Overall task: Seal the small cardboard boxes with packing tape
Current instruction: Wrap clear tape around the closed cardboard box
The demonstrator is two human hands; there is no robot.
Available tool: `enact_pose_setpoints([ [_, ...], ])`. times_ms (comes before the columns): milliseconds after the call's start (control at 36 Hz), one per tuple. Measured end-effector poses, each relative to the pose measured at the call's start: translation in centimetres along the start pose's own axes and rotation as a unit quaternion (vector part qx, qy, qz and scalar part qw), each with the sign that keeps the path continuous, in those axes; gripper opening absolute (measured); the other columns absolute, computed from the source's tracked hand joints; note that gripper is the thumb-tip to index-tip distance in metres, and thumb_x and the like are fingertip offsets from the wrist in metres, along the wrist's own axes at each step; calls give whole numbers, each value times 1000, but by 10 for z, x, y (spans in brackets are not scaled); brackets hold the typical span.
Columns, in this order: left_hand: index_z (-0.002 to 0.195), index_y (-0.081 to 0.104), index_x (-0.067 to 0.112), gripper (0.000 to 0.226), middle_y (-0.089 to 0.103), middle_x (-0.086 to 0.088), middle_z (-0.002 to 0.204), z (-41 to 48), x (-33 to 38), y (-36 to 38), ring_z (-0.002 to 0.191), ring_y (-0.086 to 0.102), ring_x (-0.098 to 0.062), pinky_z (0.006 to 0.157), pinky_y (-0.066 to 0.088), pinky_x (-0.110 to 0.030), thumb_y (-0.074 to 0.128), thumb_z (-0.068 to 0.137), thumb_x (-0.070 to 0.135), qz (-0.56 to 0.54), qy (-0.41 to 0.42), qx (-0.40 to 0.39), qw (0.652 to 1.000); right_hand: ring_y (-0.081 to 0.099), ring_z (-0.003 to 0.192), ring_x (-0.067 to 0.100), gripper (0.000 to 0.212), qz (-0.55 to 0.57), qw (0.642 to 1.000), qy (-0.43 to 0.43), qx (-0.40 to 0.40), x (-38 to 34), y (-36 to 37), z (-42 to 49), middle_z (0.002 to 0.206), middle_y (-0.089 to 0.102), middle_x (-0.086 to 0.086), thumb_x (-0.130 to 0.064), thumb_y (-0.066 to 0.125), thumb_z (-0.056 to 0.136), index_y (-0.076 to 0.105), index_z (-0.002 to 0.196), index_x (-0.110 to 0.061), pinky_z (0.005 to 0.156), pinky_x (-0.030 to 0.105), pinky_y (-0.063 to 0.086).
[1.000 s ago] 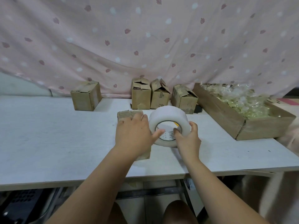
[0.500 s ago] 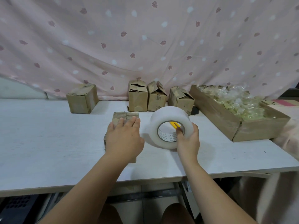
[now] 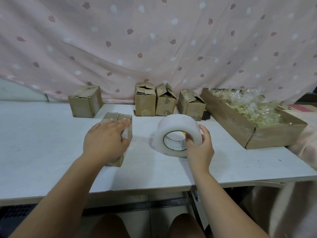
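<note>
Left hand [image 3: 106, 140] flat on a small cardboard box [image 3: 118, 117], right hand [image 3: 199, 148] holding the tape roll [image 3: 171, 127], mid-counter.

The left hand's straight fingers hide most of the box top. A pale strip at its fingertips is hard to make out. Just right of the box, not touching it, the roll stands on edge. The right fingers curl round its rim, one reaching into the core. Other boxes [image 3: 145, 103] line the white counter's [image 3: 42, 143] back edge, with a packet-filled carton [image 3: 228, 121] toward the right edge. A pink leaf-print curtain [image 3: 154, 40] hangs behind.
</note>
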State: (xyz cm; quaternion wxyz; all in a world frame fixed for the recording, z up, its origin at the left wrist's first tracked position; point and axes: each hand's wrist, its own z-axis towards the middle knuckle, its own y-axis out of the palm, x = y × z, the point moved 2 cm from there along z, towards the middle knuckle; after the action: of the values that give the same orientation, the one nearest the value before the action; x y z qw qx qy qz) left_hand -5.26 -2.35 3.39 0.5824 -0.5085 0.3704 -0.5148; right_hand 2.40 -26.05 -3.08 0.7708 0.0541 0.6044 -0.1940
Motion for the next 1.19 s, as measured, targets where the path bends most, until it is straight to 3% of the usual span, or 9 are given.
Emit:
enact_pose_setpoints([
  [111, 151, 22, 31, 62, 24, 12, 158, 4, 12, 4, 146, 16, -14, 117, 11, -43, 37, 92, 20, 2, -39, -7, 999, 61, 86, 12, 41, 3, 1000, -9, -8, -2, 0, 0, 96, 63, -8, -21, 71, 84, 52, 118, -35, 63, 25, 45],
  [278, 121, 45, 15, 31, 55, -4, 122, 8, 32, 12, 115, 52, -26, 93, 41, -37, 47, 90, 17, 92, -67, 55, 992, 60, 83, 7, 37, 6, 999, -24, -34, -1, -1, 1, 91, 59, -13, -20, 71, 85, 50, 113, -33, 64, 21, 46],
  [417, 130, 42, 16, 38, 55, -1, 128, 9, 27, 17, 120, 51, -20, 94, 40, -33, 49, 93, 13, 92, -69, 99, 988, 59, 82, 7, 38, 13, 998, -30, -51, 0, 0, 0, 89, 59, -14, -19, 72, 83, 51, 112, -32, 70, 28, 51],
  [639, 118, 60, 18, 40, 65, -4, 111, 14, 22, 15, 106, 59, -24, 88, 43, -36, 44, 97, 48, 2, -125, 139, 982, 58, 87, 3, 38, 31, 994, -54, -93, -5, 0, -3, 98, 59, -16, -20, 72, 84, 50, 111, -34, 73, 26, 49],
  [694, 121, 58, 20, 41, 64, -3, 114, 15, 22, 14, 108, 58, -23, 88, 42, -35, 43, 97, 49, 0, -130, 132, 983, 58, 90, 4, 39, 31, 993, -56, -100, -5, 0, -3, 100, 59, -14, -25, 75, 83, 51, 112, -33, 72, 26, 47],
  [833, 122, 51, 17, 34, 59, -3, 119, 16, 21, 14, 108, 56, -25, 85, 42, -34, 51, 95, 38, 23, -133, 104, 985, 57, 89, 4, 61, 51, 988, -58, -134, -8, 3, -6, 100, 59, -8, -72, 66, 57, 51, 103, -34, 71, 19, 49],
  [1000, 111, 59, 14, 19, 64, -5, 109, 28, 15, 19, 98, 61, -28, 66, 35, -32, 53, 93, 19, 27, -160, 104, 981, 51, 75, 5, 53, 54, 985, -66, -149, -10, 3, -5, 84, 55, -6, -67, 72, 69, 50, 90, -24, 62, 13, 42],
  [1111, 118, 58, 16, 30, 64, -4, 114, 27, 13, 17, 105, 60, -26, 75, 41, -33, 43, 100, 35, 28, -152, 111, 982, 54, 74, -4, 44, 66, 982, -60, -164, -12, 0, -5, 87, 59, -9, -64, 68, 75, 52, 93, -27, 62, 9, 43],
  [1194, 123, 56, 18, 43, 62, -2, 119, 24, 15, 13, 109, 59, -23, 87, 42, -33, 36, 100, 48, 31, -144, 108, 983, 56, 74, -4, 30, 59, 991, -54, -104, -16, -6, 3, 86, 61, -10, -63, 50, 82, 52, 90, -34, 65, 16, 43],
])
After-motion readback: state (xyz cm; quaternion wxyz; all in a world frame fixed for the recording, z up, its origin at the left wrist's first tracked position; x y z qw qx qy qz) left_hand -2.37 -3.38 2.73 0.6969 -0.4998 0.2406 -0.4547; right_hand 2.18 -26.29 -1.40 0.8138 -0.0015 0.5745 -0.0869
